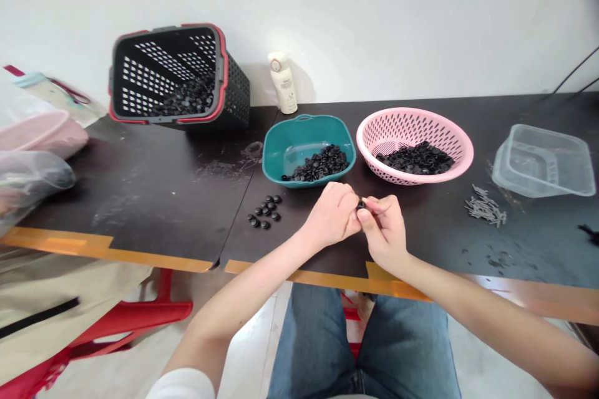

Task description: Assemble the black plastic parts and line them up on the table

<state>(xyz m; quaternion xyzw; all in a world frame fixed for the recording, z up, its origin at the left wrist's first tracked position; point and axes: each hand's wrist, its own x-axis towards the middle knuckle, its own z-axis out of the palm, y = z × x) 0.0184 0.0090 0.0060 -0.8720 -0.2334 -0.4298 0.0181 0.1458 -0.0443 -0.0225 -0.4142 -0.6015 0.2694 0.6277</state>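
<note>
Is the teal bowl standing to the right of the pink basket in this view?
No, the teal bowl stands to the left of the pink plastic basket.

I'm pinching a matt black plastic cap (360, 204). At one o'clock sits a glossy pink plastic basket (456, 132).

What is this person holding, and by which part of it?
A small black piece, pinched at its edge by the fingers of the right hand, with the left hand beside it.

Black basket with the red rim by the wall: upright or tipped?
Tipped. The black basket has its red-rimmed opening facing toward the person, not straight up, and small black pieces are gathered at its lower side.
</note>
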